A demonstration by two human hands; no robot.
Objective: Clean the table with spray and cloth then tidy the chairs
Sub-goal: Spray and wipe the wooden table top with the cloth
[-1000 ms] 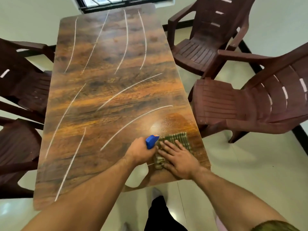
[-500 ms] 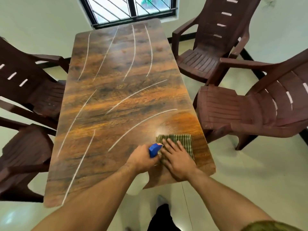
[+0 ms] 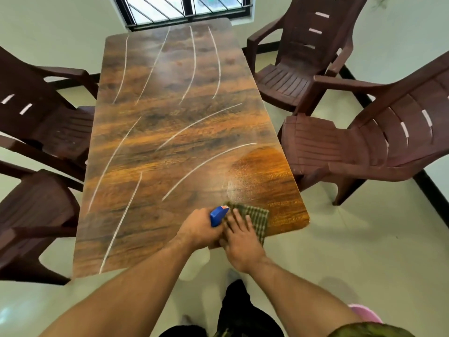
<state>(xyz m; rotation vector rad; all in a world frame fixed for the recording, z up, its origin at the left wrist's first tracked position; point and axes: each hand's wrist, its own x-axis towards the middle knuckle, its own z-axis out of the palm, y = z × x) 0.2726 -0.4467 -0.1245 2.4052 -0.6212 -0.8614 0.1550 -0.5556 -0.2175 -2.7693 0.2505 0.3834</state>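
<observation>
A long wooden table (image 3: 170, 142) with white curved streaks runs away from me toward the window. At its near right corner lies a green checked cloth (image 3: 258, 218). My right hand (image 3: 240, 239) presses flat on the cloth with straight fingers. Just left of it, my left hand (image 3: 198, 231) grips a spray bottle whose blue head (image 3: 218, 215) sticks out above my fist; the bottle's body is hidden. A wet, misted patch (image 3: 245, 181) lies on the wood just beyond the cloth.
Two dark brown plastic chairs stand on the right (image 3: 379, 147) (image 3: 301, 59), turned away from the table. Two more are on the left (image 3: 41, 117) (image 3: 31, 215), closer to its edge. A barred window (image 3: 184, 8) is at the far end. A pink object (image 3: 364, 317) lies on the floor at lower right.
The view has tilted up and back, so more of the window shows. My right hand has drawn the cloth toward the near edge, leaving a wiped, wet patch beyond it. The left hand still holds the bottle.
</observation>
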